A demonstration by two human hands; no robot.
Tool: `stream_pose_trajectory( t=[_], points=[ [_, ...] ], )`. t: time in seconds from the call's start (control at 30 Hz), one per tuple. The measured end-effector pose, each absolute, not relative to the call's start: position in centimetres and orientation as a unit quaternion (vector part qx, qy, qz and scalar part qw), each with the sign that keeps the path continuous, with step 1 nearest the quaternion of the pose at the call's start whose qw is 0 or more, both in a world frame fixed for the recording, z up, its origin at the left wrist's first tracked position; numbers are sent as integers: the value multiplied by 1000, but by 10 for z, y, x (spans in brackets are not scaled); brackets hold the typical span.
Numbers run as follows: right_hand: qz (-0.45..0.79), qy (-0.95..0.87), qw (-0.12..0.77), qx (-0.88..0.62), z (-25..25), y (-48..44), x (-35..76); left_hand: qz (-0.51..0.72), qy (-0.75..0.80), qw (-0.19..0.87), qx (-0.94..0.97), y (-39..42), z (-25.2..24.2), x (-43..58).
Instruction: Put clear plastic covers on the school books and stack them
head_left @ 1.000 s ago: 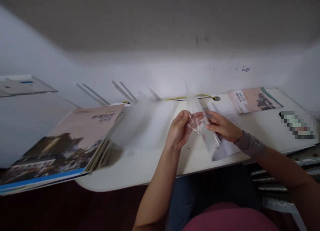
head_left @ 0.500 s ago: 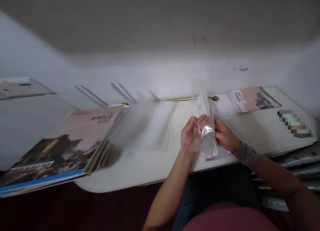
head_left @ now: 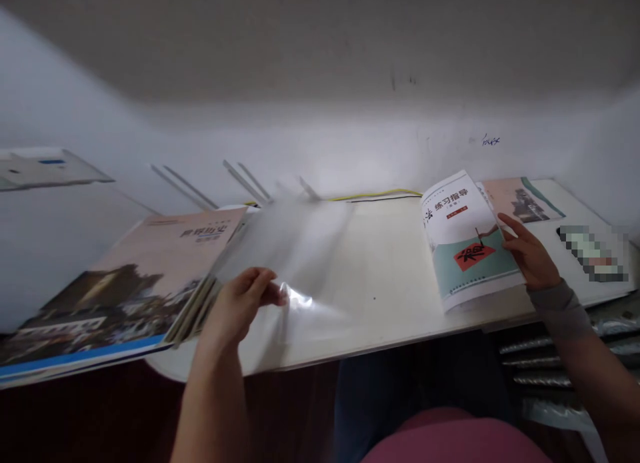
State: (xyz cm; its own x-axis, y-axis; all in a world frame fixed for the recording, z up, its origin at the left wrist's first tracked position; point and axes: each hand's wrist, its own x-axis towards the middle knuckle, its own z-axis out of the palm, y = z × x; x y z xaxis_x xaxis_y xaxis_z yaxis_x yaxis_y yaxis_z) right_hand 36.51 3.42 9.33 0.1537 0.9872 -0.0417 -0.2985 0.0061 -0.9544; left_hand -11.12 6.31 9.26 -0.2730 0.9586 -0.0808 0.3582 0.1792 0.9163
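Note:
My left hand [head_left: 253, 296] pinches the edge of a clear plastic sheet [head_left: 305, 303] over the left part of the white desk [head_left: 385, 269]. The sheet is see-through, and its far outline is hard to make out. Near it lie frosted translucent sheets [head_left: 290, 236]. On the right, my right hand [head_left: 530, 253] grips the right edge of a booklet [head_left: 473, 243] with a white and green cover and a red paper pictured on it. That booklet is tilted up off the desk and partly covers a pink booklet [head_left: 523, 199] behind it.
A stack of pink-covered textbooks [head_left: 140, 283] stands at the left, reaching past the desk's edge. A blurred-out phone-like object [head_left: 593, 253] lies at the far right. Yellow and black cables [head_left: 375, 196] run along the wall. Several plastic-wrapped items [head_left: 540, 363] sit below the desk's right side.
My hands have moved apart. The left one carried the clear plastic sheet to the left; the right one moved right with the booklet, whose white and green cover now shows.

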Motion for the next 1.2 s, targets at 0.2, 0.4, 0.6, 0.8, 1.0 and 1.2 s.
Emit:
stream_pose_trajectory(
  t=[0.2,0.4,0.6,0.8,1.0,1.2],
  points=[
    [553,-333,597,-475,69,30,362,184,819,82,537,56,87,-128],
    [566,-330,595,-465,70,30,332,312,600,-90,731,34,53,-30],
    [605,-341,557,-455,57,39,304,160,517,90,836,25,21,48],
    [590,-361,532,-489,19,37,308,128,512,41,848,26,-2,44],
    [537,-395,542,-512,6,28,327,212,518,62,827,30,-13,48],
    [382,-508,507,-582,-5,28,358,156,528,36,834,34,-12,86]
  ],
)
